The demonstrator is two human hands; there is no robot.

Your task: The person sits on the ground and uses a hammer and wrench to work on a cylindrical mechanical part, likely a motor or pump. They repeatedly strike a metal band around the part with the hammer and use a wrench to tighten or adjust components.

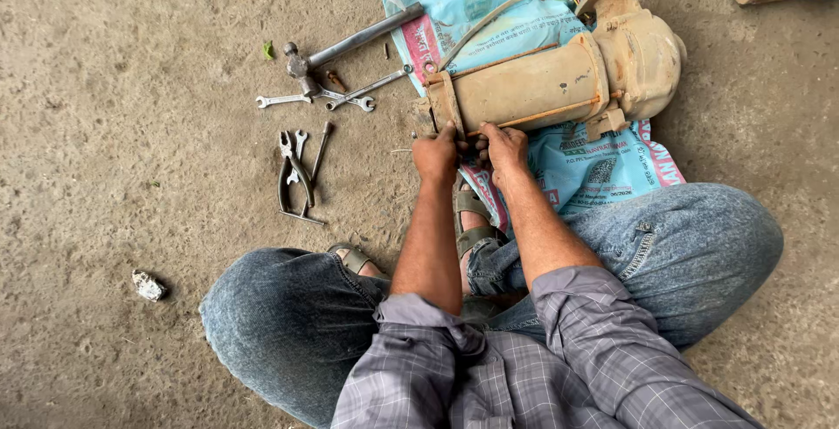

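The person sits cross-legged on the bare concrete floor, knees in blue jeans spread wide, sandalled feet tucked in between. In front of the knees lies a rusty tan pump body, a cylinder on its side with a rounded head and a flat flange at its far right end. It rests on a light blue printed sack spread over the floor, its near end sticking out towards the person.

Both hands are at that near end. The left hand is curled, its fingers bent onto the lower edge of the end plate, touching it; whether it pinches some small part there I cannot tell. The right hand sits just beside it, fingers also bent and pressed against the underside of the cylinder close to the plate. Neither hand is spread flat; both look half closed on the metal edge.

To the left of the pump, well apart from the hands, tools lie on the floor: a hammer with a metal handle reaching up onto the sack, a few open-ended spanners just below it, and nearer the person a pair of pliers with another small spanner and a thin rod beside them. A small pale stone lies near the left knee
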